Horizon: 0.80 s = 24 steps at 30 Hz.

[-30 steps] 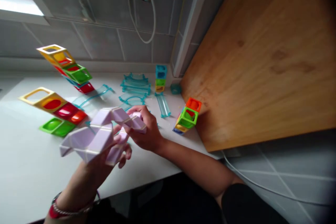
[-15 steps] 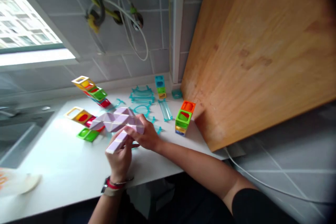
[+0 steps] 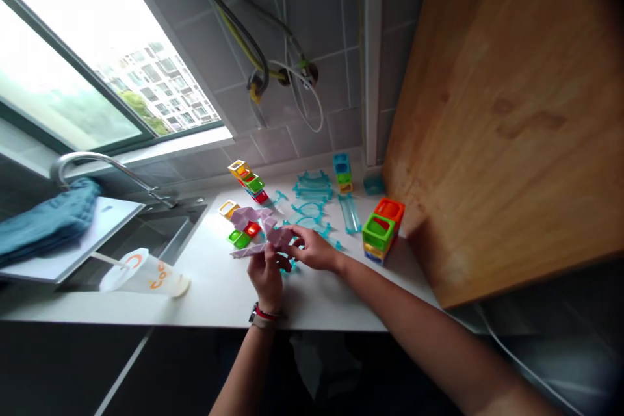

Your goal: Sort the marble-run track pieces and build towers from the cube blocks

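A pale lilac folding snake puzzle (image 3: 256, 227) is held over the white counter (image 3: 219, 286) by both hands. My left hand (image 3: 266, 273) grips its near end from below. My right hand (image 3: 312, 248) pinches its right end with closed fingers. Just behind the puzzle lie yellow, red and green block frames (image 3: 238, 229). A leaning stack of coloured blocks (image 3: 248, 181) stands further back. Clear teal track pieces (image 3: 312, 192) lie to the right of the puzzle.
A short stack of orange, green and blue blocks (image 3: 379, 229) stands beside a big wooden board (image 3: 507, 117) at the right. A sink with a tap (image 3: 97, 166), a blue cloth (image 3: 46, 221) and a white cup (image 3: 141, 276) lying on its side are at the left.
The view has pulled back and swung left, bringing the sink, tap and window into sight. Both hands have kept hold of the lilac puzzle and turned its segments.
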Each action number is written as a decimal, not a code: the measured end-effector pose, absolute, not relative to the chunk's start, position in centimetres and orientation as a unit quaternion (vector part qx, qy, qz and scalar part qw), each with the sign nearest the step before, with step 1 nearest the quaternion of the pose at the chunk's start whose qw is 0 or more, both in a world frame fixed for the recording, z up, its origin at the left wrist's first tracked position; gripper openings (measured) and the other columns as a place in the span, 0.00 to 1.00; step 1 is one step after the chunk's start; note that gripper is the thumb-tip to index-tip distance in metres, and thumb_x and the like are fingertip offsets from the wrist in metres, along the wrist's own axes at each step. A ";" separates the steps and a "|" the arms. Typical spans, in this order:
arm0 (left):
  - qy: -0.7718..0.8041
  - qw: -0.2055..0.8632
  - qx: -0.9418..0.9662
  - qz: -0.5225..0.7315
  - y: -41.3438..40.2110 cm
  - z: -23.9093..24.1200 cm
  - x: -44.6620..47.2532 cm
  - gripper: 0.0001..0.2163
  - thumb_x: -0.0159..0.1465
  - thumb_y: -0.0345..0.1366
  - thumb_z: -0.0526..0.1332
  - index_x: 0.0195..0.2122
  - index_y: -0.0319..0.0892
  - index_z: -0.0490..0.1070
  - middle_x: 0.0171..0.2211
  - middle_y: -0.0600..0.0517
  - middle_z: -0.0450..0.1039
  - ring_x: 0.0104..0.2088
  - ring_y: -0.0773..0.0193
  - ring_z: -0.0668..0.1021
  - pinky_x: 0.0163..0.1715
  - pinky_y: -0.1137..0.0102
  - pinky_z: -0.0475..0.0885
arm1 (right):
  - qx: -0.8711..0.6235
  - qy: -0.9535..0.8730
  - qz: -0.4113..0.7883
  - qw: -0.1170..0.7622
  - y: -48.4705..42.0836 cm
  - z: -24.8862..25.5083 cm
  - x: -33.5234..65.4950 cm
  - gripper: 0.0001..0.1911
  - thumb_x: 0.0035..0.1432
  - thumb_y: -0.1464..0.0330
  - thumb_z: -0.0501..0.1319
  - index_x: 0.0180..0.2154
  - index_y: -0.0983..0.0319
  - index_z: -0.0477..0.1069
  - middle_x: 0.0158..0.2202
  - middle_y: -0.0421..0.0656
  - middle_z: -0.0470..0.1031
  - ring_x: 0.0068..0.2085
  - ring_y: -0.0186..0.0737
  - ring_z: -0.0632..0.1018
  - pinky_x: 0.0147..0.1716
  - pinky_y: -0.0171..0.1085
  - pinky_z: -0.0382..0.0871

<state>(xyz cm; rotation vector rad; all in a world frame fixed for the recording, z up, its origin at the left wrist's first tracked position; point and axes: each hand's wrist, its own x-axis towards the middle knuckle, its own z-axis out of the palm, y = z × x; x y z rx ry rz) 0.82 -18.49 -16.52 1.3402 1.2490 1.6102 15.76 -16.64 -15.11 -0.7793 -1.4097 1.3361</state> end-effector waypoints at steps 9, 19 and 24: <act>0.443 0.440 0.494 0.605 -18.3 -16.4 0.6 0.18 0.67 0.51 0.63 0.39 0.38 0.74 0.24 0.52 0.75 0.18 0.67 0.75 0.16 0.73 0.71 | -0.339 -0.578 0.540 0.509 -16.2 -15.5 15.8 0.22 0.60 0.52 0.68 0.44 0.64 0.78 0.36 0.44 0.79 0.32 0.37 0.78 0.29 0.33 0.74; 0.418 0.467 0.484 0.610 -18.4 -16.9 0.2 0.17 0.66 0.47 0.66 0.45 0.38 0.75 0.29 0.50 0.78 0.24 0.64 0.79 0.19 0.72 0.74 | -0.382 -0.592 0.511 0.492 -16.2 -15.8 15.8 0.22 0.59 0.49 0.68 0.38 0.63 0.77 0.33 0.42 0.76 0.32 0.36 0.76 0.29 0.33 0.71; 0.412 0.445 0.500 0.618 -18.4 -16.8 0.3 0.16 0.64 0.46 0.70 0.44 0.39 0.75 0.28 0.53 0.77 0.20 0.68 0.75 0.19 0.73 0.72 | -0.357 -0.556 0.569 0.491 -16.4 -15.2 15.9 0.24 0.62 0.48 0.63 0.37 0.63 0.74 0.30 0.41 0.74 0.26 0.34 0.76 0.23 0.31 0.69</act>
